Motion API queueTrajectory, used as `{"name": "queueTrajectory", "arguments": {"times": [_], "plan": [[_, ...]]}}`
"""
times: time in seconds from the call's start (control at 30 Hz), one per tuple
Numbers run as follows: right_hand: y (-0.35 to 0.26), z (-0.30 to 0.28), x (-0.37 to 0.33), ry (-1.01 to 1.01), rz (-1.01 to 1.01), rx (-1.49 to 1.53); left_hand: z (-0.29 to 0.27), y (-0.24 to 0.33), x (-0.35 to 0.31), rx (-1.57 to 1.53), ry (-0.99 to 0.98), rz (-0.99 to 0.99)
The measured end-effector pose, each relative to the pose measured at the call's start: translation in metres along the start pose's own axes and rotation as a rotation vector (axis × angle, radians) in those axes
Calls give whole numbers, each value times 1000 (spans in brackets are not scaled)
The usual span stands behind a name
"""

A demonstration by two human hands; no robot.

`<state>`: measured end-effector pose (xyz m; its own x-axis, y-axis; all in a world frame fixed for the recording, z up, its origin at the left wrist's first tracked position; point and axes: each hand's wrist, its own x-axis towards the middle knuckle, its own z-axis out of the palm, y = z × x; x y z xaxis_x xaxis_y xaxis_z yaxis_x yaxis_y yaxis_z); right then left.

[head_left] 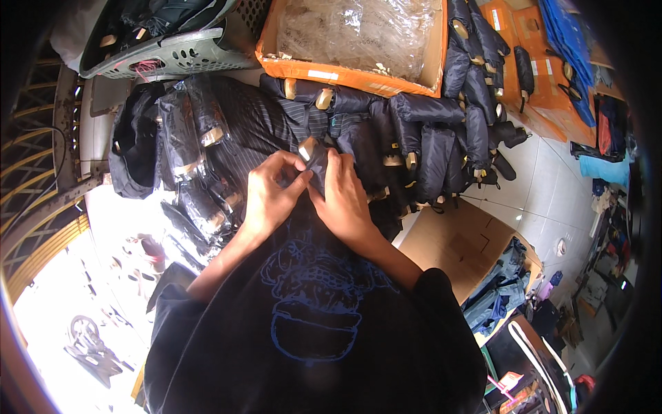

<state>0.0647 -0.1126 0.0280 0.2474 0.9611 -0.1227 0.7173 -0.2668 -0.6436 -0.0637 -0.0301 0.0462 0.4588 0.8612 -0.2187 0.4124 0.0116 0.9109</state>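
Both my hands are together in front of my chest, pinching a small dark bundle with a pale, wood-coloured end (308, 148) that looks like a folded umbrella in its cover. My left hand (270, 190) has thumb and forefinger closed at the left side of it. Fingers of my right hand (341, 190) are bent round its right side. Most of the bundle is hidden by the hands. Just beyond lie dark striped cloth (258, 117) and several similar dark bundles (434, 155) with pale ends.
At the back stands an open orange-edged carton (331, 71) holding clear plastic. A grey perforated basket (200, 52) with dark items is at far left. Plastic-wrapped bundles (189, 124) lie left of my hands. A brown cardboard box (448, 238) sits at right.
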Motion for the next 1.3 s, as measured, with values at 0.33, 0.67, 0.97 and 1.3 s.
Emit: {"name": "queueTrajectory", "arguments": {"times": [0.33,0.67,0.97,1.3], "plan": [[-7,-5,11,-25,-20,93,-5,-25,10,-755,-37,-146],[-29,5,36,-242,8,353,-25,-28,-8,-221,370,52],[-50,20,43,-405,-40,186,-34,-65,-25,-102,625,195],[-41,20,43,-468,-20,402,-37,-54,-19,-211,507,294]]}}
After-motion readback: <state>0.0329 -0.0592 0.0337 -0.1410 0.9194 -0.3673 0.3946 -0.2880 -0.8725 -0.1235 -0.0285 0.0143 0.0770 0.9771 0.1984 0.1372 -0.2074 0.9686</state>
